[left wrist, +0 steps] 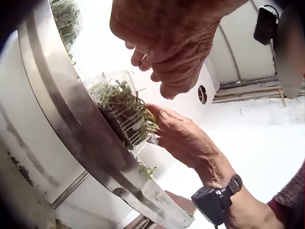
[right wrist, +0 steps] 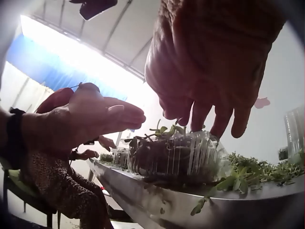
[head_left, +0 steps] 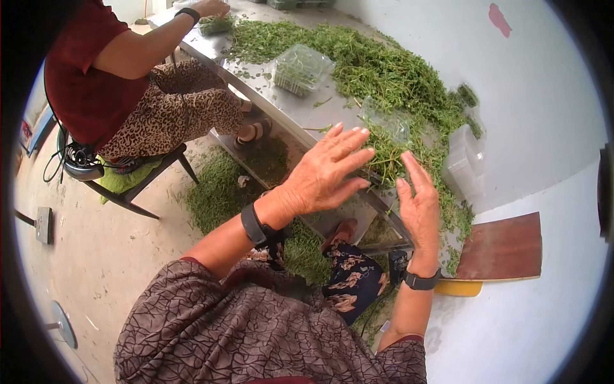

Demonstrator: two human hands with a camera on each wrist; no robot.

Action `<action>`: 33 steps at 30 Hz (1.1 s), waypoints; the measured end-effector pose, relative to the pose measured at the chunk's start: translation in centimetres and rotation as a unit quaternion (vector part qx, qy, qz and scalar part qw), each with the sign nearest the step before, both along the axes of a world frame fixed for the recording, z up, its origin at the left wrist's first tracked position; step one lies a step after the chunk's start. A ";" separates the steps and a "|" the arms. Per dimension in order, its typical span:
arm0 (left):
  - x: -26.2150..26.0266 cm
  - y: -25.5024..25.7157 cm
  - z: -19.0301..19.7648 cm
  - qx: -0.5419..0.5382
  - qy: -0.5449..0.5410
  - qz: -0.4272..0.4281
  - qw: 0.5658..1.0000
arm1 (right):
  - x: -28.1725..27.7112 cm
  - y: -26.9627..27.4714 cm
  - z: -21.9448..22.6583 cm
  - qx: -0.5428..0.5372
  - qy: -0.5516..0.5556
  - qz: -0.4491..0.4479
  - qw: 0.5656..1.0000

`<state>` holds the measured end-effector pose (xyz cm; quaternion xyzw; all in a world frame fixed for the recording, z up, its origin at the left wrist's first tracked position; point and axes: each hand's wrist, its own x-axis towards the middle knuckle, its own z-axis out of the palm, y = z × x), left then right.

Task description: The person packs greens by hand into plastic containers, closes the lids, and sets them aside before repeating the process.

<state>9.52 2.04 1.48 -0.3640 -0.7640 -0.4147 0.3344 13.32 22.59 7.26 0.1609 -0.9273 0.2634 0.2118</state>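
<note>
A clear plastic clamshell box (left wrist: 125, 113) packed with green sprigs sits at the near edge of the steel table (left wrist: 71, 124), its lid (head_left: 386, 123) standing open. My left hand (head_left: 327, 168) hovers over the box, fingers straight and spread, holding nothing. My right hand (head_left: 419, 203) is beside the box on the right, palm turned inward and fingers straight. In the left wrist view the right hand (left wrist: 181, 136) reaches the box's side. The right wrist view shows the right hand's fingers (right wrist: 209, 102) just above the box (right wrist: 174, 160), with the left hand (right wrist: 93, 119) flat on the other side.
A long heap of cut greens (head_left: 384, 70) covers the table. Another filled box (head_left: 300, 67) and a stack of empty boxes (head_left: 464, 163) stand on it. A seated person in a red top (head_left: 89, 70) works at the far end. Greens litter the floor (head_left: 217, 185). A brown board (head_left: 502, 246) lies at right.
</note>
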 end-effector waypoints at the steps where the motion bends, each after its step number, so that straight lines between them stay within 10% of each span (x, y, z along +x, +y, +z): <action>1: 0.1 0.4 -0.1 -0.019 0.002 -0.004 1.000 | -0.2 0.0 -0.3 0.033 0.016 0.000 0.999; 21: -4.5 1.5 1.8 -0.162 -0.003 0.040 0.986 | -0.7 -0.9 -2.5 0.077 0.077 0.003 0.994; 26: -2.6 0.1 1.4 0.047 -0.016 0.029 0.998 | -0.1 0.4 -1.8 0.062 0.104 -0.014 0.993; 33: -0.5 0.7 -0.5 -0.004 -0.051 0.052 0.997 | -2.1 0.2 -1.0 0.090 0.093 -0.019 0.991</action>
